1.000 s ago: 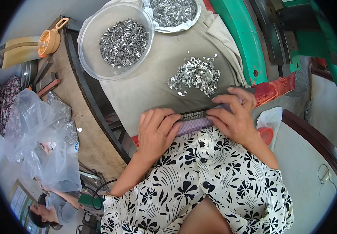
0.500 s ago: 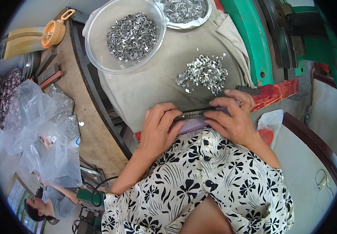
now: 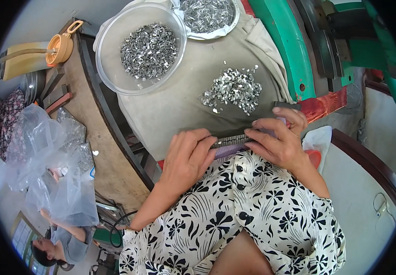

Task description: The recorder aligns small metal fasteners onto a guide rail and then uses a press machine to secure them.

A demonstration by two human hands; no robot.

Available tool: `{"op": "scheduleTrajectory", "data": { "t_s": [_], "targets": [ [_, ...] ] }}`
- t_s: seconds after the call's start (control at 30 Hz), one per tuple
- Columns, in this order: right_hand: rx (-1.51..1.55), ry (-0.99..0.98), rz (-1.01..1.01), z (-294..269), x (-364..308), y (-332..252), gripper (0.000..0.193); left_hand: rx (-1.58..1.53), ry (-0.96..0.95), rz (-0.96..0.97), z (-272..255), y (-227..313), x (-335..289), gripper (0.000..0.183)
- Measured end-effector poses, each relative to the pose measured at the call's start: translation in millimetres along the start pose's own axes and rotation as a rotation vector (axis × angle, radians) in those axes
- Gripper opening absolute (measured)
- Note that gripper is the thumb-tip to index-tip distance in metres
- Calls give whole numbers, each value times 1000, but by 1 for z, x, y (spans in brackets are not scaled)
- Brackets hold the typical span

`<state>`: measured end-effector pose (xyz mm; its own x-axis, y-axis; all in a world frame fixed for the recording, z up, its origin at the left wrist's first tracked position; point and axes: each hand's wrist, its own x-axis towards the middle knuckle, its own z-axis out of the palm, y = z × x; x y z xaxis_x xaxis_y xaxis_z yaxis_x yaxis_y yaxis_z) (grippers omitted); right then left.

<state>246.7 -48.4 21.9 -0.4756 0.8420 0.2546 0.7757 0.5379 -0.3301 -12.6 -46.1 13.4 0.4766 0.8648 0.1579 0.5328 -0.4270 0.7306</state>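
Between my hands, close to my body, lies a narrow dark strip lined with a row of small metal pieces (image 3: 234, 140). My left hand (image 3: 189, 153) has its thumb and fingertips closed at the strip's left end, beside a bright flake. Over the right part, my right hand (image 3: 278, 137) bends its fingers along the far side, with the thumb on the near side. Its fingers cover that end. Purple checked cloth (image 3: 227, 150) shows under the strip. Just beyond it, a loose heap of shiny metal flakes (image 3: 237, 90) rests on the grey-beige cloth (image 3: 161, 112).
At the far left of the cloth stands a clear plastic bowl (image 3: 104, 75) of small metal pieces. A cloth-lined basin (image 3: 235, 24) of thin metal pieces sits beside it. Green machinery (image 3: 282, 46) rises at right. Plastic bags (image 3: 69, 183) lie left; another person (image 3: 67, 238) is beyond.
The view has shifted slightly. My left fingers have drawn closer together at the strip's left end. My right hand stays over the right part.
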Motion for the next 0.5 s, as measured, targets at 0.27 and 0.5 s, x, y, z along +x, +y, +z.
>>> {"op": "scheduleTrajectory", "data": {
  "t_s": [0.27, 0.5],
  "targets": [
    [41, -87, 91, 16, 4, 9, 28, 53, -61, -38, 8, -14, 13, 30],
    [110, 6, 7, 17, 22, -7, 18, -25, -2, -87, 10, -15, 6, 25]
  ]
}}
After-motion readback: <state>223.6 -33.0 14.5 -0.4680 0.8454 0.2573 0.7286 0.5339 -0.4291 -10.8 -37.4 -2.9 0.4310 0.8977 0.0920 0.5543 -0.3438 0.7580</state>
